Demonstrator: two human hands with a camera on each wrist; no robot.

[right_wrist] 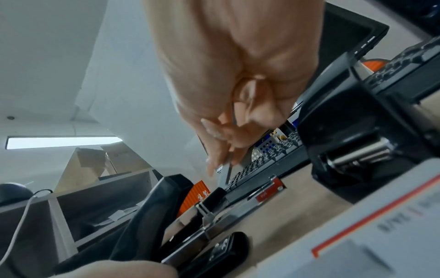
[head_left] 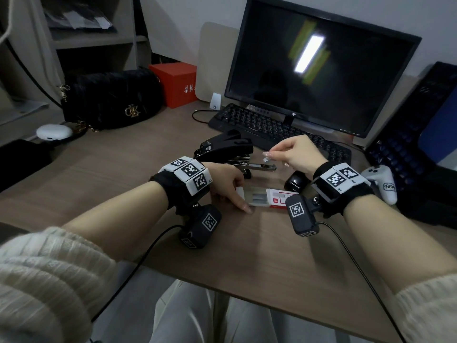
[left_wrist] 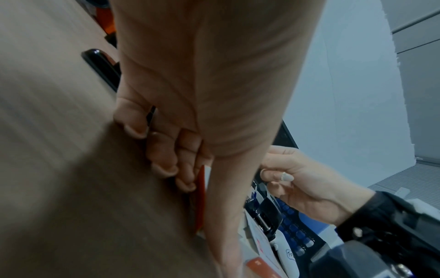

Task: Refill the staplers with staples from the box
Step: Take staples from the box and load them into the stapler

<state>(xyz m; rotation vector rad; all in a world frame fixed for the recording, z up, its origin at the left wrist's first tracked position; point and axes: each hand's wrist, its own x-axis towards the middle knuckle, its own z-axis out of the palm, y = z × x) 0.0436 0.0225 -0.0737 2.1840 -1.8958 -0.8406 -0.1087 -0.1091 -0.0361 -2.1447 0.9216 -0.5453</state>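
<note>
A black stapler lies open on the desk, its metal magazine rail pointing right; a second black stapler sits just behind it. My right hand hovers above the rail and pinches a short strip of staples; the strip hangs over the open stapler. My left hand holds the slid-out tray of the staple box on the desk, thumb along its front edge. The red and white sleeve is beside it. A third small black stapler stands by my right wrist.
A black keyboard and a dark monitor stand right behind the staplers. A white controller and a second keyboard lie at the right. A black handbag, a red box and a white case sit at the back left.
</note>
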